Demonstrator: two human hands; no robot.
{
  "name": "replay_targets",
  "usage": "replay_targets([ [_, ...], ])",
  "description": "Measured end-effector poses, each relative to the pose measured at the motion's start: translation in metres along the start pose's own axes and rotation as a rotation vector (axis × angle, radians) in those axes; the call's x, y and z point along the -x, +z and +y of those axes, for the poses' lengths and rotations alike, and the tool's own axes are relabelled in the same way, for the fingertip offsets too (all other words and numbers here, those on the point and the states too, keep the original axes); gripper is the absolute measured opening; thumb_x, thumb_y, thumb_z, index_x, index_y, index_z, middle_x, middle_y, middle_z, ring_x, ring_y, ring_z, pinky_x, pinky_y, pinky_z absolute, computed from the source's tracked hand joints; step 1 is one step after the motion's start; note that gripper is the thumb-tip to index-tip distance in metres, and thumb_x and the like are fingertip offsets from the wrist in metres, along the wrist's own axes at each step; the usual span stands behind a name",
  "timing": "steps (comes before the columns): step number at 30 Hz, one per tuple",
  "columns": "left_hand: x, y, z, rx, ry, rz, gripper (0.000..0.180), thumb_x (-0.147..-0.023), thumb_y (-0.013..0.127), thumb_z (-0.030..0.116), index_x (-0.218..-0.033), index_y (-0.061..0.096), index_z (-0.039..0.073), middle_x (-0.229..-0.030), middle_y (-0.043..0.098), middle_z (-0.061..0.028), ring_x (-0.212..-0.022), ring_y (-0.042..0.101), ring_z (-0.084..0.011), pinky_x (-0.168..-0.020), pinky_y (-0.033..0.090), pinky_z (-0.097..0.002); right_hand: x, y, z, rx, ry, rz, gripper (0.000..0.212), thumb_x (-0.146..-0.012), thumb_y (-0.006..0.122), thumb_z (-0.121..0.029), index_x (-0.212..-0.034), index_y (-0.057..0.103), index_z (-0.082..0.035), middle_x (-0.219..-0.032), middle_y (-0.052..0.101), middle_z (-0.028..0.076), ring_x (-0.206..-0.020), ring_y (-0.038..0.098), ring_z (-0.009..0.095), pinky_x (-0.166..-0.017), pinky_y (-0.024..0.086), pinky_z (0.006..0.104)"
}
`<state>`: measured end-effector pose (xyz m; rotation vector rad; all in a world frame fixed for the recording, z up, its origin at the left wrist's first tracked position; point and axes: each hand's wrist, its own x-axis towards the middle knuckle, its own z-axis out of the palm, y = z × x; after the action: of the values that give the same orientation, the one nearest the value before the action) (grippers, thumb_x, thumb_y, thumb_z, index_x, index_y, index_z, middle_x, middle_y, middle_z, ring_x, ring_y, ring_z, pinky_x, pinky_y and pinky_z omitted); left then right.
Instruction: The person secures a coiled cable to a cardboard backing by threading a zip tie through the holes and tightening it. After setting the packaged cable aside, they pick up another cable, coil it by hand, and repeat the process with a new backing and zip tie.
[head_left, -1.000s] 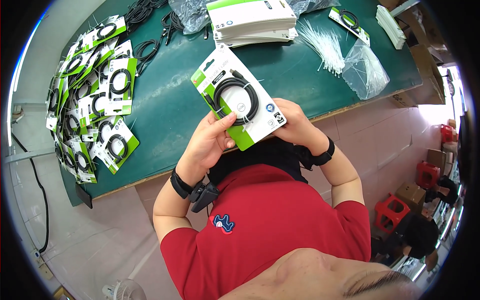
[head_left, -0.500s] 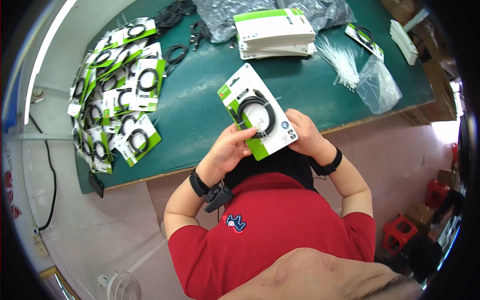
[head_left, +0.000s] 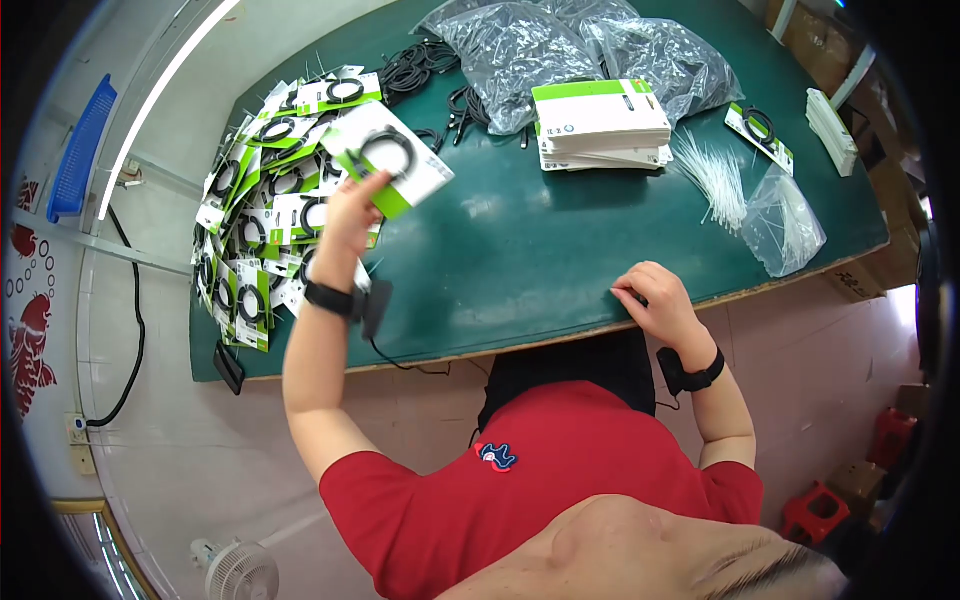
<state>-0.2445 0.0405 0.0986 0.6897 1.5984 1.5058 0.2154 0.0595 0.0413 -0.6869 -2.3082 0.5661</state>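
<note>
Green tabletop (head_left: 490, 265) lies open between the left hand (head_left: 352, 212) and right hand (head_left: 658, 303); stacked cards (head_left: 603, 118) and zip ties (head_left: 712, 182) block ahead of the right, carded cables (head_left: 253, 232) crowd the left.

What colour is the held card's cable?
The cable is black, seen best in the head view.

No wording reads clearly: blurred marks on the held white-and-green cardboard card (head_left: 425, 178), tiny print on the white-and-green card stack (head_left: 600, 112) near the green table's (head_left: 500, 275) far edge, dark characters on the brown cardboard box (head_left: 858, 281).

Carded cables (head_left: 284, 205) on green table (head_left: 480, 290)
</note>
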Motion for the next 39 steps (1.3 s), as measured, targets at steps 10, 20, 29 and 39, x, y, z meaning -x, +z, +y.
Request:
replay_targets([
  [10, -0.191, -0.118, 0.081, 0.475, 0.278, 0.506, 0.027, -0.081, 0.076, 0.006, -0.098, 0.056, 0.001, -0.09, 0.062, -0.0089, -0.065, 0.059, -0.0157, -0.055, 0.052, -0.0238, -0.017, -0.009, 0.019, 0.071, 0.202, 0.059, 0.007, -0.08, 0.07, -0.002, -0.081, 0.063, -0.001, -0.072, 0.057, 0.009, -0.061, 0.053, 0.021, -0.056, 0.043, 0.0328],
  [20, -0.304, 0.017, 0.021, -0.492, 0.655, 0.172, 0.061, -0.074, 0.082, 0.017, -0.125, 0.054, 0.001, -0.107, 0.066, -0.0172, -0.097, 0.066, -0.0282, -0.079, 0.056, -0.0383, -0.07, 0.009, 0.06, 0.07, 0.356, 0.04, 0.007, -0.078, 0.071, -0.001, -0.077, 0.064, -0.002, -0.065, 0.053, 0.006, -0.052, 0.049, 0.018, -0.05, 0.038, 0.0298],
  [29, -0.458, 0.095, 0.028, -1.312, 0.506, 0.264, 0.086, -0.071, 0.082, 0.047, -0.142, 0.044, 0.017, -0.143, 0.045, -0.0165, -0.127, 0.049, -0.0385, -0.102, 0.042, -0.0491, -0.118, 0.028, 0.096, 0.048, 0.461, 0.119, 0.008, -0.078, 0.071, 0.0, -0.076, 0.064, -0.003, -0.061, 0.05, 0.005, -0.048, 0.045, 0.016, -0.048, 0.035, 0.0293],
  [39, -0.519, 0.099, 0.037, -1.599, -0.059, 0.18, 0.096, -0.065, 0.07, 0.074, -0.147, 0.042, 0.034, -0.153, 0.035, -0.01, -0.133, 0.044, -0.0392, -0.107, 0.033, -0.0564, -0.141, 0.044, 0.127, 0.012, 0.499, 0.121, 0.009, -0.077, 0.07, 0.003, -0.078, 0.064, -0.003, -0.061, 0.049, 0.005, -0.047, 0.044, 0.016, -0.048, 0.034, 0.029],
])
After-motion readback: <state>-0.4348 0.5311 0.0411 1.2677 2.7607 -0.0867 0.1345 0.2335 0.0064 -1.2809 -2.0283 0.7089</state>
